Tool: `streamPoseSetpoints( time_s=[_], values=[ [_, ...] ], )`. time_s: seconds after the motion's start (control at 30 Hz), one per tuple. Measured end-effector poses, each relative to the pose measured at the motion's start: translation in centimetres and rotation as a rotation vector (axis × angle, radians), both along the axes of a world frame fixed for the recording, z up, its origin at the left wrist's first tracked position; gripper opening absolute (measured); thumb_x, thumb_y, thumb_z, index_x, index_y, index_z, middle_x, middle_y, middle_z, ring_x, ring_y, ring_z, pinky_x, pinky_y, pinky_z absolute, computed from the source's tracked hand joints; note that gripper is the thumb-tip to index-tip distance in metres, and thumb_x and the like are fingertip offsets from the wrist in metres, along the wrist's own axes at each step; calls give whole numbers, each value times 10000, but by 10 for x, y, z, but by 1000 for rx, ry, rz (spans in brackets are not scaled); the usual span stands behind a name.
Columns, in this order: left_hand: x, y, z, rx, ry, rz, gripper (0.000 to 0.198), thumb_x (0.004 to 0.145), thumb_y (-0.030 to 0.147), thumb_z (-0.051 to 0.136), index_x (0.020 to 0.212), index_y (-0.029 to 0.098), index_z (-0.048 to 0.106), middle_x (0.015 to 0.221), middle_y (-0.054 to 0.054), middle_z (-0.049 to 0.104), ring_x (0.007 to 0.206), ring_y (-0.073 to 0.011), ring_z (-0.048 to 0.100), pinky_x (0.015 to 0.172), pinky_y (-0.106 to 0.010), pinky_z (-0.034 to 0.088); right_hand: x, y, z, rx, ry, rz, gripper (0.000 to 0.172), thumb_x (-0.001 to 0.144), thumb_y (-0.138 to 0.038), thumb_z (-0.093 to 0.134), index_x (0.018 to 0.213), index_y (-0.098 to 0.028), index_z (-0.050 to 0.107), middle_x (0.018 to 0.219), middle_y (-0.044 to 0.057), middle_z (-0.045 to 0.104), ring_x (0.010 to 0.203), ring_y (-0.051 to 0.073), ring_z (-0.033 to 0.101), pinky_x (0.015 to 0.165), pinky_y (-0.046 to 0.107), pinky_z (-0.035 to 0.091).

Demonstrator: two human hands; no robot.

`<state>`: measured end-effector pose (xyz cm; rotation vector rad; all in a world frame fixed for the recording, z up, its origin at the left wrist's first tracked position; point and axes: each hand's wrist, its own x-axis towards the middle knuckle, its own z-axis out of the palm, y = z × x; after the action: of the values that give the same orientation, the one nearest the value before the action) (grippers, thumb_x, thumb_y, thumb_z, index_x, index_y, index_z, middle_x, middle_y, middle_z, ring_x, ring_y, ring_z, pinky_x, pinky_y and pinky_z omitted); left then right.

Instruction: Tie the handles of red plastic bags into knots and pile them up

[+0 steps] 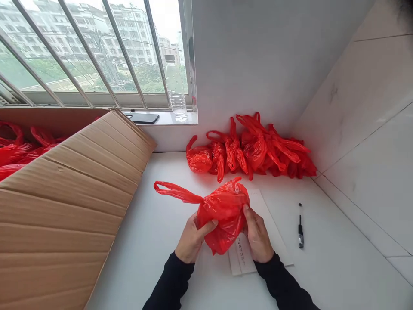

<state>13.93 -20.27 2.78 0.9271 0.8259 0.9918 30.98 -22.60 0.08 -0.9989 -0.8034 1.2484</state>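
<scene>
Between my two hands is a red plastic bag (224, 215), bundled up, with its twisted handle loop sticking out to the left. My left hand (192, 237) grips its lower left side, the thumb lying across the front. On the right side my right hand (258, 234) holds it, thumb pressed on the plastic and fingers mostly hidden behind. What the bag contains cannot be made out. Under the bag and my right hand lies a sheet of white paper (271, 241) with small writing, partly covered.
Several tied red bags (258, 150) line the wall at the back. A large cardboard box (64, 206) with more red bags stands at left. A pen (300, 230) lies on the right of the white table (138, 267). A bottle (177, 92) and a phone (142, 117) rest on the windowsill.
</scene>
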Motion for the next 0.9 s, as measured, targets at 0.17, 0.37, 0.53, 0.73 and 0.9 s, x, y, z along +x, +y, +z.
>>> streamPoseSetpoints(
  time_s=[0.17,0.37,0.53,0.73,0.9],
  values=[
    [-5,6,-8,-45,-43,84,325,696,310,847,955,165,713,1007,-98,763,1004,-316,697,862,-372,551,2,1,-5,-30,-28,9,457,910,-608,572,994,-193,745,941,57,727,923,237,645,701,288,555],
    [1,2,-3,-75,-60,110,334,678,305,840,960,161,732,986,-108,765,960,-332,705,853,-411,558,2,3,-5,20,1,39,426,891,-586,620,873,-177,738,855,41,721,806,210,632,662,278,519],
    [-1,3,-8,39,106,-48,306,720,327,815,983,185,751,1067,-102,752,1030,-345,672,899,-422,537,2,5,-4,45,-45,18,405,939,-543,577,976,-171,732,852,41,728,758,197,607,675,278,481],
    [-6,5,-10,73,137,-49,383,708,322,823,1066,199,762,1077,-109,758,1134,-371,634,962,-449,518,2,1,7,105,-82,97,406,944,-502,593,1162,-173,688,978,60,739,862,227,646,784,307,506],
    [-5,4,-7,63,142,-50,321,702,327,823,986,189,765,1065,-106,759,1032,-351,673,913,-432,535,3,0,9,109,-116,99,424,948,-504,585,1179,-163,686,1041,81,738,937,254,661,815,330,528]
  ],
)
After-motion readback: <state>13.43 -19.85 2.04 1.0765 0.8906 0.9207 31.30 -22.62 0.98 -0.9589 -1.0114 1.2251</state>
